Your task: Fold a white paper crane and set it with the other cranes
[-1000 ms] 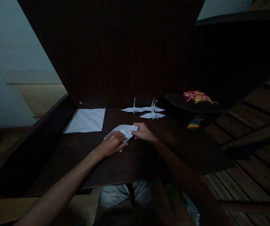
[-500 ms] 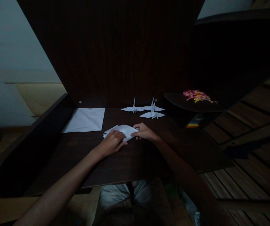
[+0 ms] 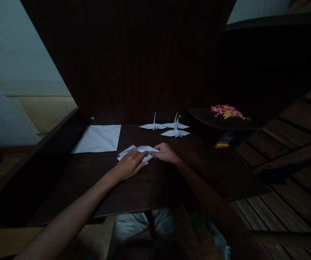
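Since 1 second ago, the near corner of the folded paper (image 3: pixel 144 148) has gone in from below the left hand (image 3: pixel 128 167), and the 2 hands now meet almost tip to tip. Taking this paper as the centre of the clock, the person's legs (image 3: pixel 132 225) are at 6 o'clock, past the near edge of the desk (image 3: pixel 152 187). The left hand lies flat on the paper from 7 o'clock, fingers stretched and nearly together, pressing without grasping. The right hand (image 3: pixel 166 153) comes from 3 o'clock and pinches the right end, thumb on top and fingers curled behind; their tips I cannot see. At the left end, some layers stand a little apart. To make a good crease, I think the left hand should keep these layers level, while the right thumb lines up the point first and only then presses firmly outward. Farther, a creased white sheet (image 3: pixel 99 139) lies at 10 o'clock, 3 paper cranes (image 3: pixel 163 126) stand between 1 and 2 o'clock, and small coloured pieces (image 3: pixel 227 111) are heaped on a shelf (image 3: pixel 212 121) at 2 o'clock.
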A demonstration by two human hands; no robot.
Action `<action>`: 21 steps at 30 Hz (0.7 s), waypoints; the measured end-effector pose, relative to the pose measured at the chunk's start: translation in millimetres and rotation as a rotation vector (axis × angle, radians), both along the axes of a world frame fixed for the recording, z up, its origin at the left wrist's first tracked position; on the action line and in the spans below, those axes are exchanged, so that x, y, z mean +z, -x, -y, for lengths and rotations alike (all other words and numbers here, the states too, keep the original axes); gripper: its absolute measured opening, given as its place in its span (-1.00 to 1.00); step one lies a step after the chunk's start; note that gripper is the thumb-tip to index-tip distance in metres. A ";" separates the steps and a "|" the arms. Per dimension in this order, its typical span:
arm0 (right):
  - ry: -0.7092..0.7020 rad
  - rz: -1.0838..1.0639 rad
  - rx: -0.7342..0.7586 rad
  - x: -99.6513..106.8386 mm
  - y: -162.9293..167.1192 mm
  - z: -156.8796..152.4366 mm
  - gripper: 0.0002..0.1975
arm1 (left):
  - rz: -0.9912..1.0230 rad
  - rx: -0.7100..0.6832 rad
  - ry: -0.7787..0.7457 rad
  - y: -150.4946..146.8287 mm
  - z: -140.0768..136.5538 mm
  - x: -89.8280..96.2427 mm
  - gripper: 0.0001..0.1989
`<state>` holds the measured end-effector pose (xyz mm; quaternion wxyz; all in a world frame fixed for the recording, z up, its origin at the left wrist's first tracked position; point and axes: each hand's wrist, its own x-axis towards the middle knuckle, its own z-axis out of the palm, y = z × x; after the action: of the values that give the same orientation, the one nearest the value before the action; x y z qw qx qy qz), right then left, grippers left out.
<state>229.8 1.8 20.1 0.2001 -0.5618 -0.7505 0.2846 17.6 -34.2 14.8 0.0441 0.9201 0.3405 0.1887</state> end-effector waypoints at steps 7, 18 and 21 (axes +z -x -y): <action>-0.099 0.020 -0.084 -3.3 4.6 -0.6 -0.83 | -0.033 0.046 -0.032 -1.4 -2.2 -1.5 -0.59; -0.252 -0.078 0.118 -12.2 2.1 -3.9 -0.77 | 0.103 0.051 -0.097 3.2 -8.7 -5.8 -0.61; -0.314 -0.045 0.168 -12.9 2.2 -3.3 -0.76 | 0.065 0.057 -0.195 4.9 -8.8 -1.1 -0.60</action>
<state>227.6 5.1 7.2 0.2777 -0.4526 -0.8254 0.1919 12.8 -25.3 13.7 -0.0401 0.9033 0.3450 0.2518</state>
